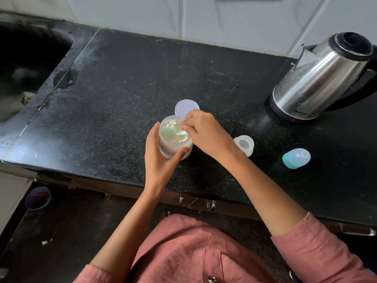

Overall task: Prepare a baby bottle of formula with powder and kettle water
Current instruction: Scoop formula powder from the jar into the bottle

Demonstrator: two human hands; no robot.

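black speckled counter (122, 78) meets white tiled wall (224, 17); dark sink (22, 58) at left.

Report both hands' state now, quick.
Left hand: closed round the clear round plastic jar of pale powder.
Right hand: pinching the teal plastic scoop dipped in that jar.

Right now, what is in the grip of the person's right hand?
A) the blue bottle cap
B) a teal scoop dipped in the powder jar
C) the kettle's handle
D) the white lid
B: the right hand pinches the teal scoop, whose bowl sits in the open powder jar that the left hand holds steady.
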